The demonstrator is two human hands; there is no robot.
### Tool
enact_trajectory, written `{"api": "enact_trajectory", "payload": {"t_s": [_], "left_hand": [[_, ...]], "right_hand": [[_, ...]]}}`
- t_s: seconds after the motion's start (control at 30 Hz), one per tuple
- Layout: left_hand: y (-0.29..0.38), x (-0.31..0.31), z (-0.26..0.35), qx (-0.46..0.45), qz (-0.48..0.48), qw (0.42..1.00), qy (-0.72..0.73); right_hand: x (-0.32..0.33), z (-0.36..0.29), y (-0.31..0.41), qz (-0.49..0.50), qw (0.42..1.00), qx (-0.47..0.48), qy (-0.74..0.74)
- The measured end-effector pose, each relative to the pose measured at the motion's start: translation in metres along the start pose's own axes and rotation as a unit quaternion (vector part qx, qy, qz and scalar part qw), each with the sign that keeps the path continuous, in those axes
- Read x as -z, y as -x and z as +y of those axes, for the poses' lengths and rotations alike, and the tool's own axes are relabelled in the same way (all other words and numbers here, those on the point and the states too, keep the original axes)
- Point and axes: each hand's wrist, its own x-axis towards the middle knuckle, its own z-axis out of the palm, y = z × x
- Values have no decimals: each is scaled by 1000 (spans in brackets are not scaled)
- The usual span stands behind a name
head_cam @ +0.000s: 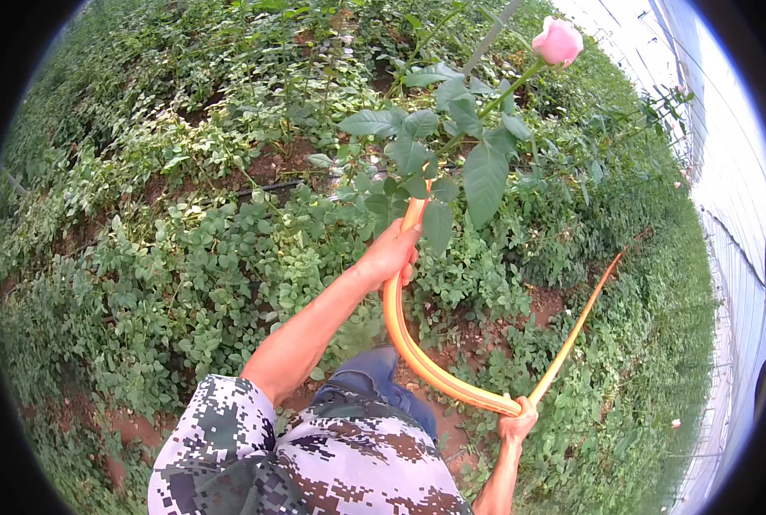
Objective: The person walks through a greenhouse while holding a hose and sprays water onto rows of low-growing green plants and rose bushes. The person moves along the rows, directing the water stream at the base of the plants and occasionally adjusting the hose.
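An orange-yellow flexible hose [421, 360] with darker stripes bends in a U between my two hands. My left hand [396, 254] grips it near its upper part, whose end is hidden behind rose leaves. Lower right, my right hand [518, 421] is closed around the hose where it turns sharply. From there the hose stretches away to the upper right, low among the plants. A pink rose bloom [557, 42] on a leafy green stem [511, 89] rises just above and to the right of my left hand.
Dense rows of leafy green plants [228, 257] surround me, with reddish-brown soil [140, 428] showing between them. A dark thin pipe [270, 187] lies among the leaves ahead. Translucent greenhouse sheeting [733, 129] forms the right side. A grey pole [491, 37] slants at the top.
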Motion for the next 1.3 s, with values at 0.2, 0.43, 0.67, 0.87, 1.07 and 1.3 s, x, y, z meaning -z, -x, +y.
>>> {"api": "enact_trajectory", "payload": {"t_s": [0.2, 0.43, 0.67, 0.87, 1.07, 1.3], "left_hand": [[61, 46, 26, 42, -89, 993, -67], [156, 133, 57, 94, -110, 989, -30], [285, 334, 101, 98, -30, 994, -31], [411, 463, 175, 132, 72, 978, -142], [440, 483, 208, 138, 98, 962, -216], [359, 416, 154, 158, 37, 962, -220]], "right_hand": [[48, -146, 139, -16, 997, -67, -43], [75, -298, 256, 0, 991, -76, -109], [31, -472, 329, -68, 982, -25, -176], [26, -607, 343, -176, 952, 87, -235], [7, -631, 335, -208, 944, 106, -235], [-38, -522, 305, -253, 948, 48, -184]]}}
